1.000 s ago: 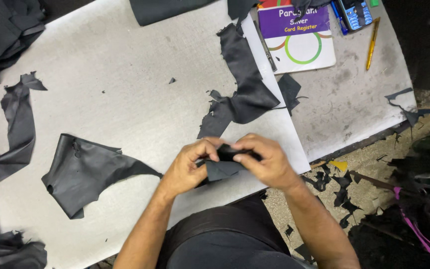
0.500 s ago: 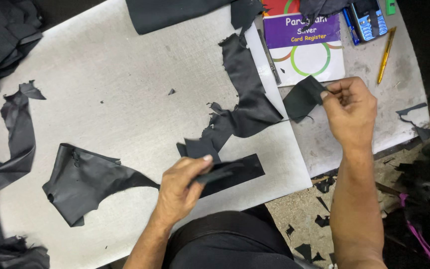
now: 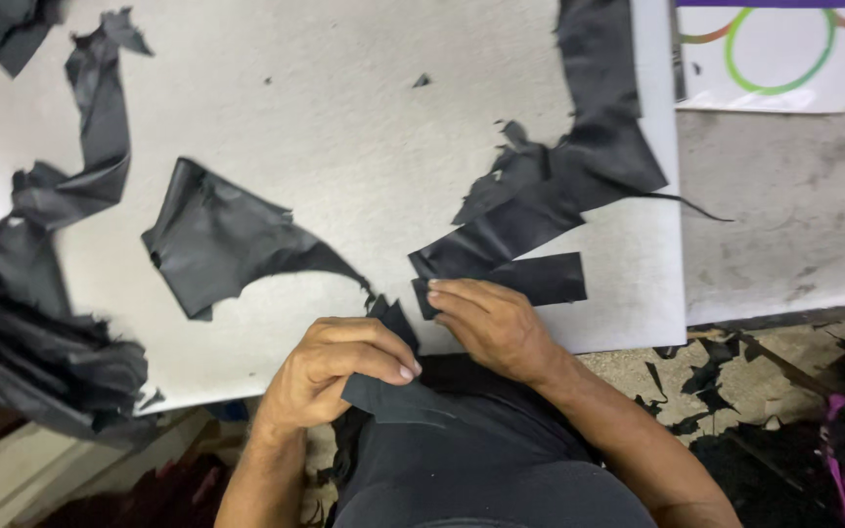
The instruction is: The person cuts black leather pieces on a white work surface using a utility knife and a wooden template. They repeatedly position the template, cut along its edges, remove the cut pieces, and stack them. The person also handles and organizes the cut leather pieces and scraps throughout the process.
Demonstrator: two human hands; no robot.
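Observation:
My left hand (image 3: 334,376) pinches a dark leather piece (image 3: 393,401) between thumb and fingers, just off the near edge of the white board (image 3: 344,127) and over my lap. My right hand (image 3: 496,328) lies beside it, its curled fingertips on the left end of a black rectangular strip (image 3: 540,279) that lies flat on the board. The right thumb is hidden. The two hands are close but do not touch.
A long ragged black offcut (image 3: 569,181) lies just behind the strip. A curved black scrap (image 3: 222,240) sits mid-board, a twisted strip (image 3: 100,127) and a heap of scraps (image 3: 41,342) at the left. A printed white booklet (image 3: 775,59) lies on the grey table (image 3: 784,225). Scraps (image 3: 711,376) litter the floor.
My right hand has come back from the right side of the table to the strip at the near edge. My left hand has drawn a leather piece toward my body. The view has closed in.

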